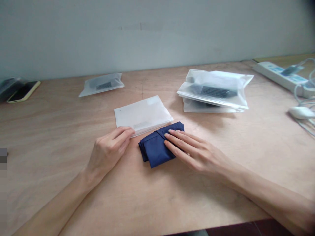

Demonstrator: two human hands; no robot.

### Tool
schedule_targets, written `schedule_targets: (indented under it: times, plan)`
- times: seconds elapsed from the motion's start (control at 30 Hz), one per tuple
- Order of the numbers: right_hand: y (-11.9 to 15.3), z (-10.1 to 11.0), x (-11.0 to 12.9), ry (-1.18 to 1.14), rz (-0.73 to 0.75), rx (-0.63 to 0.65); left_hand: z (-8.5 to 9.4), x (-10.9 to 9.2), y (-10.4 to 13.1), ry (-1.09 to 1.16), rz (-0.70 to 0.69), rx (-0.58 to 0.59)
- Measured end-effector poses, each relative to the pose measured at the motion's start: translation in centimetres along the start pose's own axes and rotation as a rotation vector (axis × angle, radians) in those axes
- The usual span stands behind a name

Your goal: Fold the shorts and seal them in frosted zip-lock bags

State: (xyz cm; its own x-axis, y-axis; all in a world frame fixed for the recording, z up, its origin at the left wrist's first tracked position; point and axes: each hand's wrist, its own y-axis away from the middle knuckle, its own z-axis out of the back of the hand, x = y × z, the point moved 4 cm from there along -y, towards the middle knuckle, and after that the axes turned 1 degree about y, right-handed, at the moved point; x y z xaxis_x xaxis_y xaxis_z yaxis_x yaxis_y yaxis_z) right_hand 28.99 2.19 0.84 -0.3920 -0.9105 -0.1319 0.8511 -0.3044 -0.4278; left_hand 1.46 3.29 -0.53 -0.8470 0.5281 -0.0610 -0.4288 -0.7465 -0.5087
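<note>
In front of me on the table lies a folded dark blue cloth (157, 147), with a strap or seam across it. My right hand (194, 149) rests on its right part, fingers stretched out flat. Just beyond the cloth is a stack of flat frosted plastic bags (144, 113). The near left corner of that stack is pinched between the thumb and fingers of my left hand (113, 144). The fingertips of my left hand are partly hidden.
Filled frosted bags (216, 88) are piled at the back right, and one more filled bag (103, 84) lies at the back left. A phone (24, 91) is at the far left. A power strip (283, 77) with cables and a white plug (301, 112) sits at the right.
</note>
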Motion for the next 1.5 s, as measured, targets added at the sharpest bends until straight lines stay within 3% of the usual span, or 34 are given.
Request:
schedule_targets:
  times: [0.17, 0.43, 0.63, 0.97, 1.13, 1.33, 1.5]
  plan:
    - [-0.7, 0.3, 1.1, -0.067, 0.076, 0.028, -0.2, -0.1, 0.2, 0.102, -0.051, 0.012]
    - [-1.4, 1.4, 2.3, -0.102, 0.231, -0.079, 0.7, -1.9, 0.0, 0.133, -0.108, -0.044]
    - [-1.5, 1.0, 2.2, -0.158, 0.224, -0.079, 1.1, -3.6, 0.2, 0.241, -0.156, -0.028]
    - [-1.7, 0.8, 2.3, -0.254, 0.254, -0.054, 1.1, -3.5, 0.4, 0.304, -0.179, -0.05]
    - [-1.3, 0.5, 1.8, -0.184, 0.189, -0.071, 1.1, -3.8, 0.8, 0.342, -0.207, -0.008]
    - [-1.2, -0.3, 1.4, -0.083, -0.003, -0.024, 1.0, -3.8, 0.8, 0.324, -0.193, 0.0]
    - [-0.8, -1.1, 0.9, -0.035, -0.137, 0.029, 1.4, -4.2, 0.3, 0.273, -0.128, -0.098]
